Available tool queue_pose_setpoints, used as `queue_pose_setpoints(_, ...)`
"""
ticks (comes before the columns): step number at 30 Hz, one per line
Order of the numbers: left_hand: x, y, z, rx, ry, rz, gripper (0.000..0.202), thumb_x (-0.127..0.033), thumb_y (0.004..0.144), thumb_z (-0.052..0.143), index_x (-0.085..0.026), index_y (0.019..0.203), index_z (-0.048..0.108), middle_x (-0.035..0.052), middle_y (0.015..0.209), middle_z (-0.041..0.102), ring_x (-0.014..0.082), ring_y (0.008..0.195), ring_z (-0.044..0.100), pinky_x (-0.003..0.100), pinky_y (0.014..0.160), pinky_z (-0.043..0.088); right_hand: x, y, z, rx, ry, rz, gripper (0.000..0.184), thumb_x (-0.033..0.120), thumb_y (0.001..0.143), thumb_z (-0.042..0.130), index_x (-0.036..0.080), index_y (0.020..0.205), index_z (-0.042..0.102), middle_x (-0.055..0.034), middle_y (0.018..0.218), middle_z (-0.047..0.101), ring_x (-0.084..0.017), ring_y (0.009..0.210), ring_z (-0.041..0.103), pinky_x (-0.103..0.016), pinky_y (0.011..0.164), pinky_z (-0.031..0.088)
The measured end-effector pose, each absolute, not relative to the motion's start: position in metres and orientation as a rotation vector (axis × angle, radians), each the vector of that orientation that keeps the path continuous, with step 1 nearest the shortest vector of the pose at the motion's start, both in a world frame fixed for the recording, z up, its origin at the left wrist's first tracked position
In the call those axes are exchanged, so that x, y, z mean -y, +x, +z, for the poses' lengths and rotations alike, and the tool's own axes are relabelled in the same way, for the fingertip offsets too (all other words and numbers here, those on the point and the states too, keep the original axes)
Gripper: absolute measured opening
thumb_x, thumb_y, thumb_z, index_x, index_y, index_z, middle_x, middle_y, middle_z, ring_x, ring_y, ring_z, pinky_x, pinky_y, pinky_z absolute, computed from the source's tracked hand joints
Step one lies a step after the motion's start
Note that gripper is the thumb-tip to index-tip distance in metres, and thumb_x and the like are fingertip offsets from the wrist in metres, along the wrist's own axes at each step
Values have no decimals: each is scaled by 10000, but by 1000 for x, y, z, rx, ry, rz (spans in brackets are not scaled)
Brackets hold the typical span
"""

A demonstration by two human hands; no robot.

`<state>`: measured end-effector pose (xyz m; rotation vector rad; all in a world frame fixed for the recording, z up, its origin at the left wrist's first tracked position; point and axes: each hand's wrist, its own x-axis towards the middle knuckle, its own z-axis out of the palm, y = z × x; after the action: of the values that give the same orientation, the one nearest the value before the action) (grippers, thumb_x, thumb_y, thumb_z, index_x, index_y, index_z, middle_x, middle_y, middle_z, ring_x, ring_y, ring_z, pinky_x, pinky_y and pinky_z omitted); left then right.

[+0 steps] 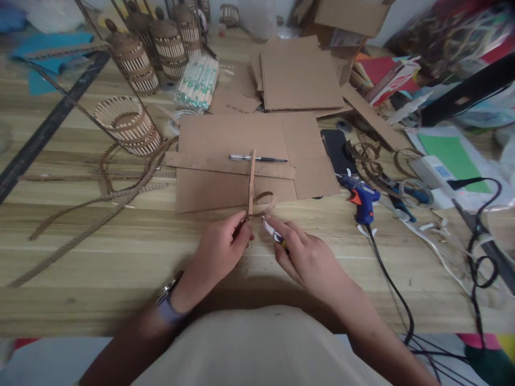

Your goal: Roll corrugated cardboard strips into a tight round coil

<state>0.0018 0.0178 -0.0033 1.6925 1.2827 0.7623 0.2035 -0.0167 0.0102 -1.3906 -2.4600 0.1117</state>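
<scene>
My left hand [225,242] is closed, thumb and fingers pinching the near end of a narrow cardboard strip [252,182] that points away from me. In my right hand [308,257] is a utility knife [274,231] with a pale body and a bit of yellow; its tip is close to the strip's near end. Whether the blade touches the strip I cannot tell. A thin curled peel [264,196] loops beside the strip. Beneath lies a flat cardboard sheet [217,195], bearing a wider cardboard strip [201,162] and a pen [273,160].
A blue hot glue gun [364,201] with a trailing cable lies right, near a black phone [335,150]. Long corrugated strips [96,228] spread at left by a stick basket [129,126]. Stacked cardboard [301,75], a bag of sticks [197,83] and several stick lanterns [134,61] stand behind.
</scene>
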Motion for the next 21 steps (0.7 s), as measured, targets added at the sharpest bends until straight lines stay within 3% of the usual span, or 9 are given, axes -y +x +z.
queue_pose_setpoints(2, -18, 2, -3, -1258, 1690, 765, 227, -284, 995, 464, -184, 963, 666, 17, 713, 734, 157, 618, 689, 243, 587, 515, 16, 203, 9, 2451, -1390, 142, 477, 151, 990, 387, 151, 1467, 400, -115, 1018, 744, -219, 754, 735, -313, 591, 583)
queue_pose_setpoints(8, -17, 3, 1, -1220, 1723, 761, 211, -277, 995, 462, -189, 917, 636, 0, 693, 707, 146, 600, 683, 232, 571, 503, 12, 201, 11, 2447, -1399, 295, 472, 291, 1045, 429, 219, 1511, 415, -103, 1045, 766, -213, 776, 753, -312, 655, 619)
queue_pose_setpoints(16, -15, 3, 2, -1215, 1746, 741, 192, -240, 986, 467, -186, 1011, 650, -6, 692, 719, 146, 605, 690, 237, 583, 503, 10, 198, 16, 2490, -1437, 283, 456, 262, 1048, 424, 211, 1500, 445, -117, 1108, 763, -220, 785, 770, -303, 616, 609)
queue_pose_setpoints(21, -15, 3, 1, -1219, 1751, 742, 203, -263, 995, 458, -190, 959, 644, -6, 679, 704, 147, 602, 682, 238, 585, 509, 10, 200, 20, 2499, -1462, 365, 488, 260, 1039, 433, 239, 1526, 406, -101, 1122, 766, -220, 803, 771, -321, 651, 625)
